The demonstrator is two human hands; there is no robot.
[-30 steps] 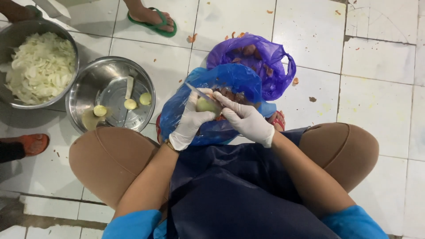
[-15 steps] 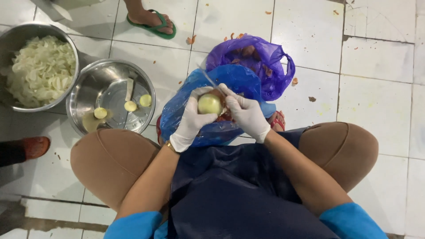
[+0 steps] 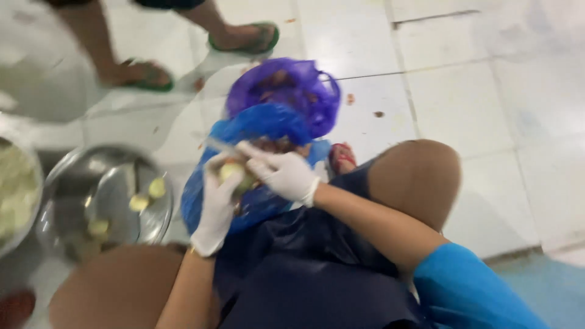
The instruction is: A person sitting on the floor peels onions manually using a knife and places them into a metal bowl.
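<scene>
White gloved hands (image 3: 268, 183) grip a pale yellow peeled onion (image 3: 234, 173) above a blue plastic bag (image 3: 262, 125), a purple plastic bag (image 3: 286, 91) just beyond.

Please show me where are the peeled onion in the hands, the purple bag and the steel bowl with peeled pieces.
peeled onion (image 3: 233, 173), head view, on its pale bare side.
purple bag (image 3: 291, 91), head view, on its upper bulge.
steel bowl (image 3: 113, 201), head view, on a bare part of its inner wall.
</scene>
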